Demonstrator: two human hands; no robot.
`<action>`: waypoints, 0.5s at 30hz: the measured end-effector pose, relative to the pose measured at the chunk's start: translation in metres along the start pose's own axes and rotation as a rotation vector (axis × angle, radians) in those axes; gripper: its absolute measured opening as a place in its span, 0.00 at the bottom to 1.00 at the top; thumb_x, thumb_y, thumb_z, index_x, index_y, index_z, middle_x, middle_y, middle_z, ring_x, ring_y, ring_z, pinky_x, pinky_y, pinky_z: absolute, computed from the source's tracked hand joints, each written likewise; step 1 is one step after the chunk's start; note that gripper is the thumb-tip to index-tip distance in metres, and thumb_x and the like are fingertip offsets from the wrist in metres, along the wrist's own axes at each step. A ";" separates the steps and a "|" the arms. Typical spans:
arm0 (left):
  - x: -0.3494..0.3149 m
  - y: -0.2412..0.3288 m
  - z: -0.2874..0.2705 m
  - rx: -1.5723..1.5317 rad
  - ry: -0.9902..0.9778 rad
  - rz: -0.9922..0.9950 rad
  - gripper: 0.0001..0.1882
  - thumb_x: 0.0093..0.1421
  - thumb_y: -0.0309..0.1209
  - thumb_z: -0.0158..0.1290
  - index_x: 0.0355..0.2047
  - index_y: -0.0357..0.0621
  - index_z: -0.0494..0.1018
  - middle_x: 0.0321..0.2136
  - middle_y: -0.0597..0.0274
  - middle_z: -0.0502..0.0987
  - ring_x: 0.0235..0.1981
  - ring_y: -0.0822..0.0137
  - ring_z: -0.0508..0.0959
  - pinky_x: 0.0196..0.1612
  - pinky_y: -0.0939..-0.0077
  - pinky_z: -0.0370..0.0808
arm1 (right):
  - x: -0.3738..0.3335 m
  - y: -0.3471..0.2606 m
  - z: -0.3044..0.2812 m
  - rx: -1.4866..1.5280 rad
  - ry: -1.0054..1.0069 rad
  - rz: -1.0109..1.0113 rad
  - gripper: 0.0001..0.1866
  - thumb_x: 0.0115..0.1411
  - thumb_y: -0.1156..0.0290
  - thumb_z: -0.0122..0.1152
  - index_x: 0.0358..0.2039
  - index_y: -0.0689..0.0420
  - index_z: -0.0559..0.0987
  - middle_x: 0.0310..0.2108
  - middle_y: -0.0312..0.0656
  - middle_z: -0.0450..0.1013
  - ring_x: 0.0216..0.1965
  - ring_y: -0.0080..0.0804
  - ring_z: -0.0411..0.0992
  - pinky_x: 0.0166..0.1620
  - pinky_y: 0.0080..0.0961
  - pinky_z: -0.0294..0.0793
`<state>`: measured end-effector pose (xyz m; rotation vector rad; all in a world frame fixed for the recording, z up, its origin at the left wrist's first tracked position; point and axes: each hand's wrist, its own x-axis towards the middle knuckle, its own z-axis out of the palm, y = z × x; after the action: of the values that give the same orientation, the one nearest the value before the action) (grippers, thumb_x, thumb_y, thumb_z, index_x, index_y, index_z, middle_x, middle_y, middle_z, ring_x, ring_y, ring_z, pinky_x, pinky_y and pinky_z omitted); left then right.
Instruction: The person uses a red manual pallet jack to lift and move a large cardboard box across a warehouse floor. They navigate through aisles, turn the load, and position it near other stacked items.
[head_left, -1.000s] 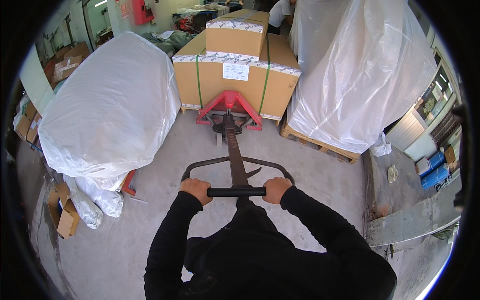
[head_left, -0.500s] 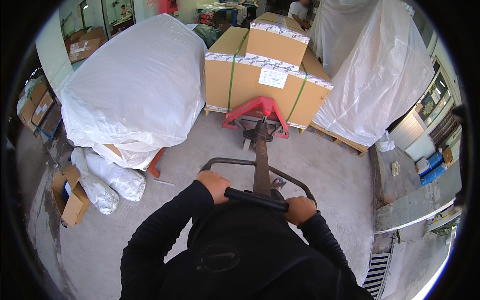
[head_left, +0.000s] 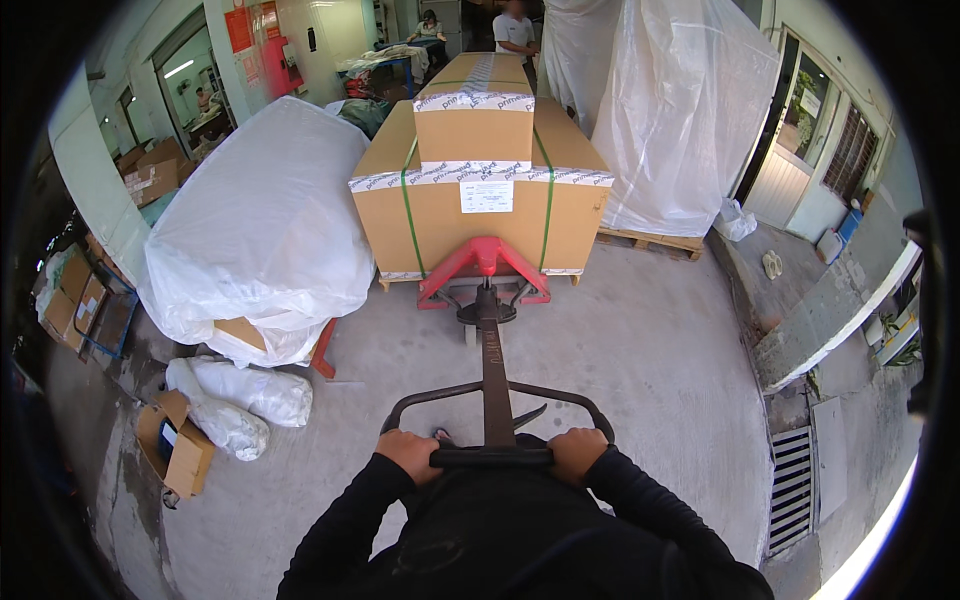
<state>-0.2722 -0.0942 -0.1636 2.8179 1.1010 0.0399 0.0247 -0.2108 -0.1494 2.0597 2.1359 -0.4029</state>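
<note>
My left hand (head_left: 408, 453) is wrapped round the left end of the pallet jack's black handle bar, and my right hand (head_left: 579, 453) grips its right end. From the handle, the dark shaft of the pallet jack (head_left: 496, 385) runs straight away from me to its red frame. That frame stands against a wooden pallet bearing a large cardboard box (head_left: 400, 230), bound with green straps and edged with printed tape. On top sits a smaller cardboard box (head_left: 474, 135). The jack's forks are hidden by the load.
Left of the load stands a pile under white plastic (head_left: 262, 225); wrapped rolls (head_left: 250, 392) and an open carton (head_left: 180, 445) lie nearer. At right are a plastic-covered stack (head_left: 675, 120), a raised concrete edge (head_left: 815, 330) and a floor grate (head_left: 790, 490). A person (head_left: 515, 35) stands behind the boxes.
My view has turned, and the jack with its load has swung from slanted to nearly straight ahead. Both hands keep their hold on the handle.
</note>
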 end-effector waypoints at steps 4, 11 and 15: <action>-0.068 0.047 0.031 0.011 0.001 -0.012 0.15 0.50 0.47 0.56 0.21 0.50 0.78 0.18 0.54 0.78 0.25 0.50 0.81 0.34 0.56 0.78 | -0.069 -0.014 0.040 0.002 -0.002 -0.002 0.15 0.54 0.57 0.59 0.35 0.52 0.84 0.33 0.51 0.80 0.39 0.51 0.80 0.43 0.44 0.79; -0.203 0.109 0.091 0.006 0.036 -0.047 0.13 0.49 0.45 0.59 0.23 0.51 0.79 0.20 0.55 0.80 0.26 0.51 0.81 0.37 0.57 0.77 | -0.181 -0.062 0.134 -0.019 -0.060 0.011 0.16 0.52 0.56 0.62 0.36 0.53 0.84 0.35 0.52 0.80 0.40 0.51 0.80 0.44 0.43 0.79; -0.270 0.152 0.128 -0.002 0.023 -0.098 0.13 0.49 0.46 0.60 0.23 0.51 0.79 0.20 0.56 0.80 0.27 0.52 0.82 0.37 0.58 0.76 | -0.240 -0.077 0.188 -0.030 0.002 -0.030 0.15 0.52 0.55 0.61 0.33 0.51 0.84 0.31 0.49 0.80 0.36 0.51 0.80 0.41 0.45 0.79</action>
<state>-0.3599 -0.4005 -0.2686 2.7644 1.2422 0.0653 -0.0557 -0.4967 -0.2524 2.0151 2.1629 -0.3710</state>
